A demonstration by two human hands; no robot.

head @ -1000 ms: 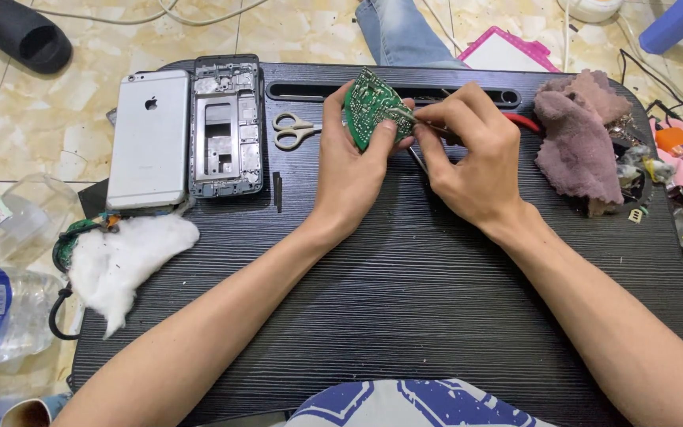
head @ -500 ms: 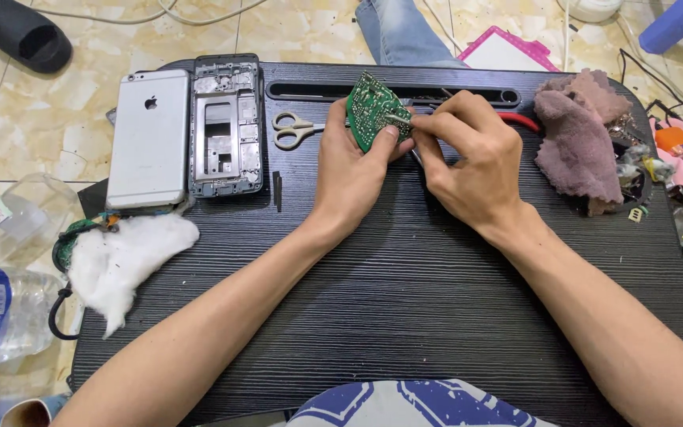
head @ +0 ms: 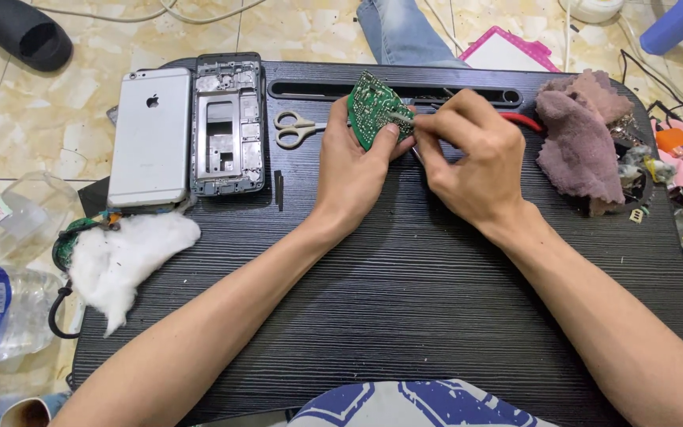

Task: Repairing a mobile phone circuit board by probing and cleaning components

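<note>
Gripping the green circuit board (head: 376,119) at twelve o'clock, the left hand (head: 355,170) is steadying it while the right hand (head: 472,158) is pinching a thin tool (head: 398,118) against it; probing seems underway, needing steadiness next.

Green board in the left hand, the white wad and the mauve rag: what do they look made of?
Green board: looks like rigid laminate with a glossy green coat and pale printed marks, held by the left hand while the right hand works on it. White wad: fluffy, torn fibres, probably cotton wool. Mauve rag: soft, matte, crumpled pile, likely terry or fleece cloth.
</note>
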